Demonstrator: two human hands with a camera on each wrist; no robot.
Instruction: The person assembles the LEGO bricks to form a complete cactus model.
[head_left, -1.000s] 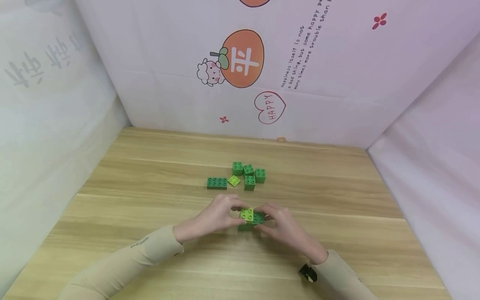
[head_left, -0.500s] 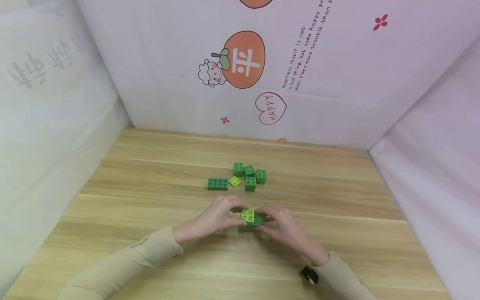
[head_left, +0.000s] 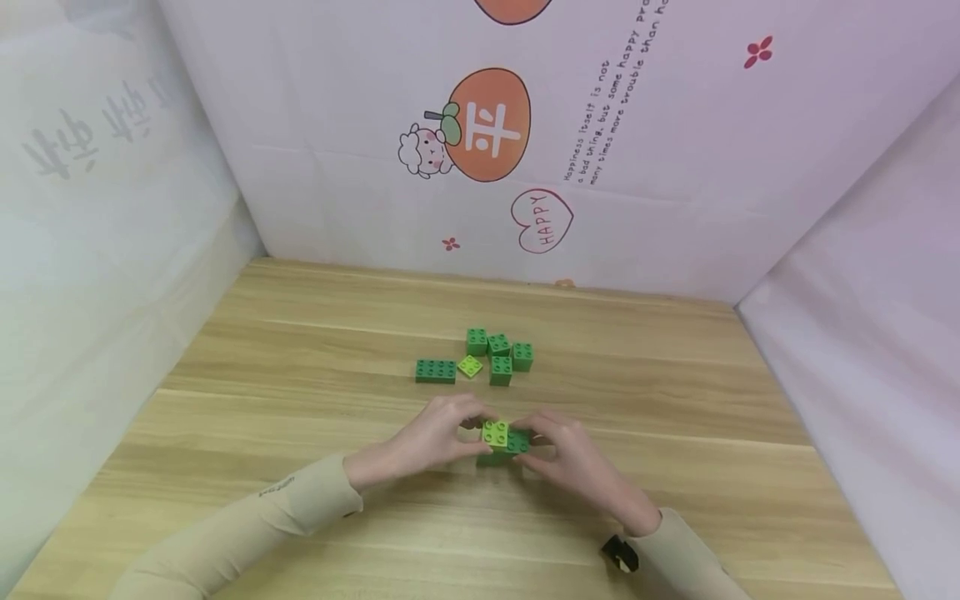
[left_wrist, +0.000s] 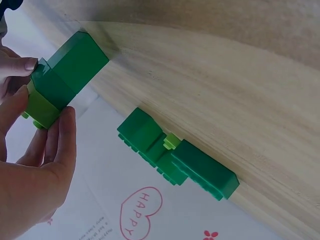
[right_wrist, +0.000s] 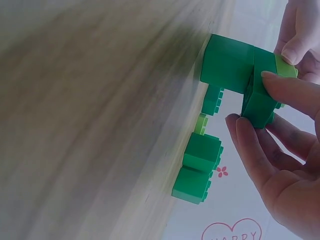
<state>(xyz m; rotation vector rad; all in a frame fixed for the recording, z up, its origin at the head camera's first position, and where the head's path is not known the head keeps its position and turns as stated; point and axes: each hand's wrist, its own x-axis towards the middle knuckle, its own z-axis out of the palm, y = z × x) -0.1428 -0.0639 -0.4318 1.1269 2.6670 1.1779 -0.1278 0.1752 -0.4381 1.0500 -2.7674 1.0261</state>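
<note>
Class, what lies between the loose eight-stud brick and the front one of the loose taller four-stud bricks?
The head view shows a lime-green four-stud piece there, turned cornerwise between the eight-stud brick and that four-stud brick.

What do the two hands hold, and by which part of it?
The left hand pinches the lime brick by opposite sides; the right hand holds the dark green brick beneath it by the sides of its overhanging end.

Smooth plastic bricks (head_left: 435, 372), wood-grain table (head_left: 300, 333)
</note>
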